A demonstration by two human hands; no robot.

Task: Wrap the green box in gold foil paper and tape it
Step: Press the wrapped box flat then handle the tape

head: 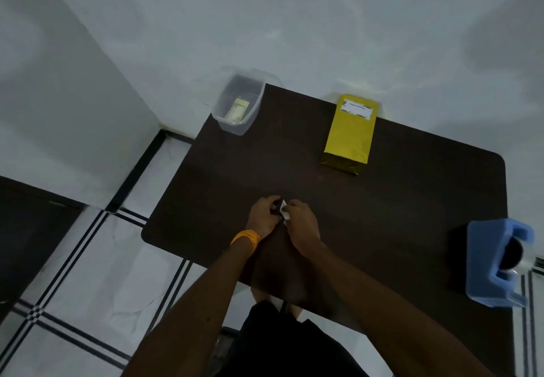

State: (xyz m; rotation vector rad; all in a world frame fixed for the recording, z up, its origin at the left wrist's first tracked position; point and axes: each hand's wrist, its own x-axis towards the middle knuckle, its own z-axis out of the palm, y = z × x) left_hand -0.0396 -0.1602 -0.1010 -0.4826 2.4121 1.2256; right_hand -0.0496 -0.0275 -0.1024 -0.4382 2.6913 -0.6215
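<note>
A box wrapped in gold foil paper (348, 135) lies at the far side of the dark table (382, 214), with a white printed label (356, 109) on its far end. My left hand (263, 214) and my right hand (300, 220) meet near the table's middle, well short of the box. Between their fingertips they pinch a small white slip of paper (284, 208). An orange band sits on my left wrist. No green surface of the box shows.
A clear plastic tub (237, 105) stands at the table's far left corner with a small gold item (238, 109) inside. A blue tape dispenser (497, 261) sits at the right edge. White tiled floor with black lines lies to the left.
</note>
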